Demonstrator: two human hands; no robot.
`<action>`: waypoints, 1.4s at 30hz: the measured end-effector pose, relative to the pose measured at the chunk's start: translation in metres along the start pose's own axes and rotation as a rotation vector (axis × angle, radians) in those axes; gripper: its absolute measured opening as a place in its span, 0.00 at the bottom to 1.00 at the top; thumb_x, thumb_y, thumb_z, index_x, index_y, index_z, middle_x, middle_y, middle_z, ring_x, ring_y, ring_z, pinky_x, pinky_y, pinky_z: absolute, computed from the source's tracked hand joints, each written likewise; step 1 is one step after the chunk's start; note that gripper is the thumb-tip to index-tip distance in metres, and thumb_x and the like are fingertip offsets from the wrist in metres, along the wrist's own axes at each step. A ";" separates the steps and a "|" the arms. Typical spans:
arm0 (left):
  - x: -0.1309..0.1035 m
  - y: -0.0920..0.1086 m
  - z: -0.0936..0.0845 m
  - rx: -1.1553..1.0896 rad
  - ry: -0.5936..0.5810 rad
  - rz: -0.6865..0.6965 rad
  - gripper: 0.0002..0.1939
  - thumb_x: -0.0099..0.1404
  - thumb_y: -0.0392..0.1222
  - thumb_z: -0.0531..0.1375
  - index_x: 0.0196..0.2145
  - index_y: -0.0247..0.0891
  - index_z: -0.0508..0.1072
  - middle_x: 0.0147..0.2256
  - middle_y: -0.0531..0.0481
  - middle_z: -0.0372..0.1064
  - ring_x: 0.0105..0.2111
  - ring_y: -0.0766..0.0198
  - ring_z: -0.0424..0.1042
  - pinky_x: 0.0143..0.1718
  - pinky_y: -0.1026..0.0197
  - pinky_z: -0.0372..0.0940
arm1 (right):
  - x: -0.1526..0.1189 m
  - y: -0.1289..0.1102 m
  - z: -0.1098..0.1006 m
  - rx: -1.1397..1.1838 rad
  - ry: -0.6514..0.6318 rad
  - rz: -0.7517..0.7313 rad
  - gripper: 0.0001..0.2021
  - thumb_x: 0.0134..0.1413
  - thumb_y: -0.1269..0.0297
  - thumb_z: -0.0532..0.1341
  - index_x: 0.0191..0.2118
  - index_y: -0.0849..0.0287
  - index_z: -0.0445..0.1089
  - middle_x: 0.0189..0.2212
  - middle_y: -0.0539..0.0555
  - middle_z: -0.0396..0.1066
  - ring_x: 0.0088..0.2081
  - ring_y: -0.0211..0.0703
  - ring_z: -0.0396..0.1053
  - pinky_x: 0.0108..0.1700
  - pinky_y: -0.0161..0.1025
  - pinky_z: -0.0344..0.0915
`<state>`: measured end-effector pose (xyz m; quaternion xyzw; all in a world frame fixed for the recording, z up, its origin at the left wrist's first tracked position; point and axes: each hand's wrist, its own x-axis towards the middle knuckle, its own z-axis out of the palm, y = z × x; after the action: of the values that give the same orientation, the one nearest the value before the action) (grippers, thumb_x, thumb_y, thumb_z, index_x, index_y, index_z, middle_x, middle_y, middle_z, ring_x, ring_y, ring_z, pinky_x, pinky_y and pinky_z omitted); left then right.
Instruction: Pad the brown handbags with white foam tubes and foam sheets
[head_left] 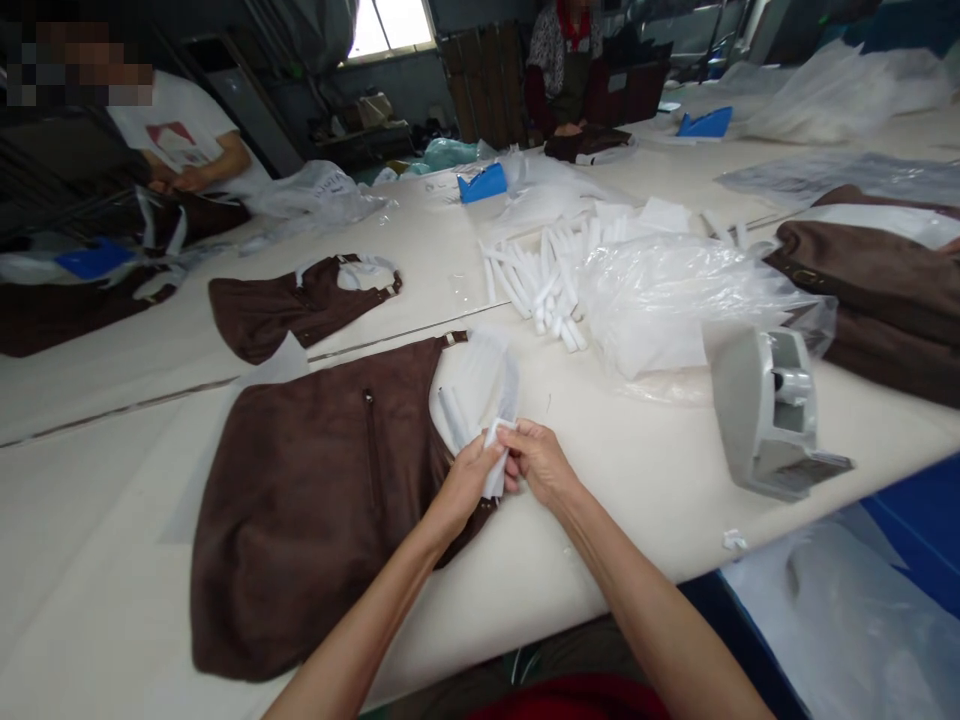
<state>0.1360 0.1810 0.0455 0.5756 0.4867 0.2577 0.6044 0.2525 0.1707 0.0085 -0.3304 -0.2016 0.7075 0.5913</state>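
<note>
A brown handbag point(300, 500) with a zipper down its side lies flat on the table before me. Its strap, at the right end, is wrapped in thin white wrapping paper point(495, 365). My left hand point(469, 475) is closed, pinching the white wrap near the strap's lower end. Right beside it, my right hand point(541, 460) pinches the same wrap between thumb and fingers. The strap under the wrap is hidden there. A greyish strip point(452, 415) lies inside the strap's loop.
White rolled strips point(544, 275) are heaped beyond my hands, next to a clear plastic bag point(660, 300). A grey tape dispenser point(772, 415) stands at right near the table edge. Another brown bag point(300, 305) lies farther back. Co-workers point(191, 140) handle bags across the table point(637, 520).
</note>
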 end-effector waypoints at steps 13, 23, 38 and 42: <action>-0.016 -0.003 0.002 0.256 0.072 0.027 0.27 0.60 0.60 0.56 0.46 0.34 0.69 0.31 0.47 0.72 0.32 0.55 0.71 0.35 0.57 0.66 | -0.001 0.003 0.004 0.033 0.085 -0.052 0.25 0.35 0.44 0.72 0.29 0.61 0.67 0.20 0.48 0.68 0.16 0.34 0.59 0.16 0.32 0.55; -0.004 -0.001 0.000 0.454 0.192 -0.055 0.27 0.50 0.68 0.52 0.32 0.41 0.67 0.24 0.50 0.71 0.26 0.55 0.71 0.31 0.58 0.65 | -0.072 -0.039 -0.036 -0.361 0.331 -0.274 0.19 0.41 0.51 0.69 0.37 0.59 0.74 0.31 0.51 0.75 0.32 0.39 0.71 0.37 0.36 0.67; 0.007 -0.014 -0.004 0.465 0.083 -0.122 0.17 0.56 0.64 0.49 0.31 0.49 0.63 0.27 0.58 0.75 0.34 0.51 0.75 0.42 0.55 0.63 | -0.178 -0.197 -0.139 -0.896 0.994 -0.362 0.17 0.39 0.49 0.67 0.21 0.61 0.73 0.19 0.52 0.69 0.30 0.45 0.66 0.35 0.40 0.58; 0.011 -0.021 -0.008 0.458 0.061 -0.079 0.16 0.57 0.63 0.50 0.31 0.50 0.63 0.27 0.59 0.75 0.33 0.51 0.75 0.42 0.54 0.63 | -0.165 -0.196 -0.129 -0.782 0.981 -0.329 0.17 0.34 0.51 0.69 0.21 0.63 0.73 0.16 0.51 0.66 0.25 0.41 0.62 0.30 0.37 0.53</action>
<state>0.1282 0.1900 0.0231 0.6702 0.5727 0.1337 0.4527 0.4950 0.0400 0.0881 -0.7710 -0.1989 0.2489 0.5513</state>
